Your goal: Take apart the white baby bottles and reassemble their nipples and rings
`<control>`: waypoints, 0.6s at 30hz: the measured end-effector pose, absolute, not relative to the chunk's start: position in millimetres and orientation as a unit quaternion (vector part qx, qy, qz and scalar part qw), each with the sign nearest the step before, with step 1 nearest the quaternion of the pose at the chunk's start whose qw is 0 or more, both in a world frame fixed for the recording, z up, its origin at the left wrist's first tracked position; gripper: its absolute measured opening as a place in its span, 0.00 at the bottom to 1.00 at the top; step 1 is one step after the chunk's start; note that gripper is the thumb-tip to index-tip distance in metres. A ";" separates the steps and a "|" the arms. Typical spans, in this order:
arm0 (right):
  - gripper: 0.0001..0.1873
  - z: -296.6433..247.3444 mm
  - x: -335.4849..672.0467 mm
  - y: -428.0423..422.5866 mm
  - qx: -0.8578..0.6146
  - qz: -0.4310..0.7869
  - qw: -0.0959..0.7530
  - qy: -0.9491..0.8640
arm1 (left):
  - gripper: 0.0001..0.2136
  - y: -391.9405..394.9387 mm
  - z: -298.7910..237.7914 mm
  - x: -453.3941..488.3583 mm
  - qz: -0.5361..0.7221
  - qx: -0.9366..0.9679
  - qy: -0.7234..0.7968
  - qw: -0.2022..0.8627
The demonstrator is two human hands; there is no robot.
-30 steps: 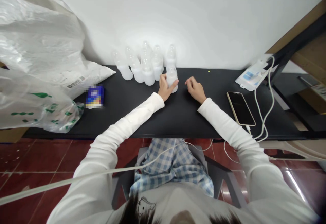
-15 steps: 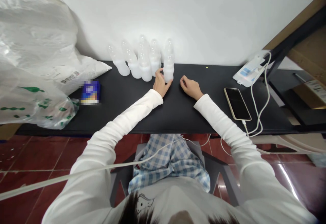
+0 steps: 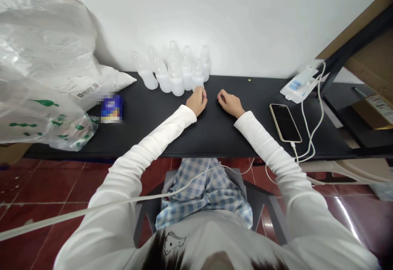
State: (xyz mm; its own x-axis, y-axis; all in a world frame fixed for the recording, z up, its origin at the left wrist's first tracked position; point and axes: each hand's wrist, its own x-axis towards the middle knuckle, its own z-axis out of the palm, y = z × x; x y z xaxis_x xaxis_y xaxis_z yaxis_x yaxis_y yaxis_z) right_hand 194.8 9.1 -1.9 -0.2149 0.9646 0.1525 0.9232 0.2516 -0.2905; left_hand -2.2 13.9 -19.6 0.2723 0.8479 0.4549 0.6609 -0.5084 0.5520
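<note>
A group of white bottles (image 3: 177,82) with clear domed tops is stood upright on the black worktop (image 3: 211,139), along its back edge and close to the wall (image 3: 245,28); the placement is judged to keep them within reach yet away from the front edge and the forearms. The nearest bottle at the group's right (image 3: 198,74) is set just in front of another, and its base is partly hidden by the left hand (image 3: 197,100). The fingers of that hand are curled in and nothing is seen to be held by it; whether the bottle is touched by the knuckles cannot be told. The right hand (image 3: 231,104) is placed apart from the bottles, near the left, its grip likewise closed loosely with nothing visible inside; a resting posture is inferred. The bottles are grouped closely, probably so that little space is taken up, though contact between neighbours is hard to confirm. To the left, a blue packet (image 3: 111,108), its print obscured, is laid beside plastic bags (image 3: 49,112). To the right, a phone (image 3: 285,123) is laid flat with a white cable (image 3: 313,132) plugged into its near end, presumably for charging, and is positioned outside the right sleeve (image 3: 260,135), well apart from the bottles
</note>
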 end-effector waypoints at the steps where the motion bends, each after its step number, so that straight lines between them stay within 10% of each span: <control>1: 0.14 -1.8 194.5 9.1 -0.608 0.066 0.150 -0.776 | 0.04 9.9 -15.5 -1.0 0.314 0.819 0.463 0.130; 11: 0.14 -1.7 194.9 8.6 -0.609 0.070 0.147 -0.776 | 0.07 6.1 -13.1 2.1 0.195 0.881 0.416 0.114; 18: 0.14 -2.5 195.3 9.3 -0.606 0.076 0.156 -0.776 | 0.16 17.7 -24.7 -6.7 0.480 0.731 0.480 0.071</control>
State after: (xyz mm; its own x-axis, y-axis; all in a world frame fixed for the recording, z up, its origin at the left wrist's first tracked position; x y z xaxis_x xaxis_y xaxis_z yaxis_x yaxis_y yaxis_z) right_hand 195.3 9.3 -2.5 -0.2163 0.9646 0.1511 0.9173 0.2538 -0.3068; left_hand -6.7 17.7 -24.7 0.0793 0.7696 0.6336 0.6328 -0.5300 0.5646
